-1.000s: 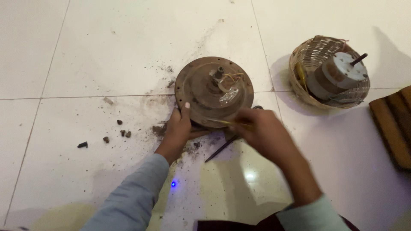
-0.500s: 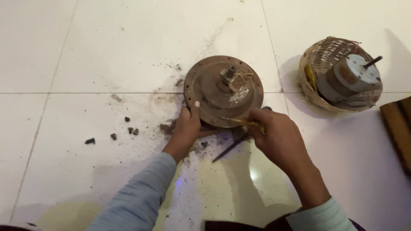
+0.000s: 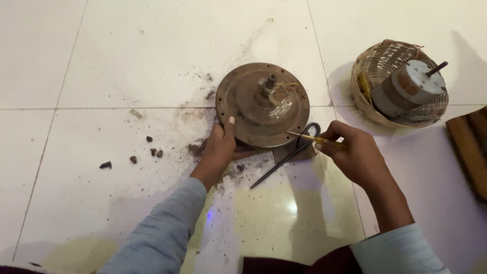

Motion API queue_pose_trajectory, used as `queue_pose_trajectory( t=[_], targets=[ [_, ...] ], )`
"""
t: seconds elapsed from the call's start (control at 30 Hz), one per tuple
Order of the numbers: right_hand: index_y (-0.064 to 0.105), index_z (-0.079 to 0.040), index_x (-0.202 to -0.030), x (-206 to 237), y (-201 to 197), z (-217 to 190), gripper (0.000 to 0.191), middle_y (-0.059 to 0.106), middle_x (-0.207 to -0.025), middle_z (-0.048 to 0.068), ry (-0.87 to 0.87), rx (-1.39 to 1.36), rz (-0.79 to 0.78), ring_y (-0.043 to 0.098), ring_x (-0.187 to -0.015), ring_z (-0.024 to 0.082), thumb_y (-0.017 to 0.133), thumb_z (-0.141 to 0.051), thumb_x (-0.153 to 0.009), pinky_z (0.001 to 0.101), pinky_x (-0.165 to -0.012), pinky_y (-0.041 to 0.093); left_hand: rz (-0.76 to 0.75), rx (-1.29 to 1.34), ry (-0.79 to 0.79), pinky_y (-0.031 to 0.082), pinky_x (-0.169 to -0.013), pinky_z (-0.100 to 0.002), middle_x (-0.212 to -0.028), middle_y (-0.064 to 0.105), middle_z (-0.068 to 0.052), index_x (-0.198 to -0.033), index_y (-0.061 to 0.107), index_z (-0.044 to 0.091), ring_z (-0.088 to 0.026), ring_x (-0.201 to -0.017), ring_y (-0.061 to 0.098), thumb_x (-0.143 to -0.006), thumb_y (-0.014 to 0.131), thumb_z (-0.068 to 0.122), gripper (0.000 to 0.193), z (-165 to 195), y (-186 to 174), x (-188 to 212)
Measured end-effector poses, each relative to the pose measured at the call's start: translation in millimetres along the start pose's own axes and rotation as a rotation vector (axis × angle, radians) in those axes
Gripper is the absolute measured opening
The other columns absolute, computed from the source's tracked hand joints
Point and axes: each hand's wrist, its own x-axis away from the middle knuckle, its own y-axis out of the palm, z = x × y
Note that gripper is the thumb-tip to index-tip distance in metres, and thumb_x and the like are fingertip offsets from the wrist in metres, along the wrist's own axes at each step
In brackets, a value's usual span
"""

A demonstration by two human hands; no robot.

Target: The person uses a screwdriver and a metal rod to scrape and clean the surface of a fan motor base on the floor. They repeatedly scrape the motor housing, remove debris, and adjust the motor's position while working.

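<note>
White floor tiles with dark crumbs carry one rusty round motor disc (image 3: 262, 104), which lies flat with its short shaft pointing up. One left hand (image 3: 219, 150) rests at the near-left rim, thumb pressed on the top face, while one right hand (image 3: 355, 155) pinches a thin yellow screwdriver (image 3: 314, 138); its long axis runs left toward the disc's near edge. One pair of black scissors (image 3: 286, 157) lies under the disc, and one wicker basket (image 3: 373, 96) with a grey motor (image 3: 408, 89) stands well apart on the right.

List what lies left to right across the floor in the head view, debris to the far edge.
Dark debris crumbs → left hand → rusty round motor cover → yellow-handled screwdriver in the right hand → wicker basket holding a grey motor → wooden board.
</note>
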Motion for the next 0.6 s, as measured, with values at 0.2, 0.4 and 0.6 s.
queue_pose_trajectory(
  t=[0.2,0.4,0.6],
  targets=[
    [0.073,-0.003,-0.093,-20,-3,14,0.017,0.078,-0.088,0.013,0.008,-0.111,-0.083,0.069,-0.080,0.021,0.080,-0.016,-0.086,0.0379,-0.072,0.055,-0.002,-0.038,0.011,0.063,-0.082,-0.043,-0.132,0.058,-0.025,-0.135,0.034,0.001,-0.037,-0.109,0.073,-0.103,0.038,0.044,0.054,-2,-1,-1],
    [0.076,-0.012,-0.102,-21,10,-31,0.019,0.080,-0.096,0.002,-0.042,-0.320,-0.298,0.076,-0.086,0.013,0.076,-0.017,-0.083,0.0298,-0.077,0.060,0.009,-0.031,0.001,0.063,-0.081,-0.043,-0.132,0.058,-0.026,-0.135,0.034,0.001,-0.037,-0.108,0.073,-0.102,0.039,0.043,0.054,-2,-2,-2],
    [0.080,-0.010,-0.100,-1,-11,-53,0.016,0.082,-0.090,0.008,0.085,-0.001,-0.163,0.075,-0.081,0.016,0.075,-0.019,-0.088,0.0352,-0.074,0.059,0.013,-0.031,-0.013,0.064,-0.080,-0.043,-0.130,0.061,-0.027,-0.134,0.036,-0.001,-0.037,-0.106,0.075,-0.103,0.038,0.043,0.054,-2,-2,-1]
  ],
)
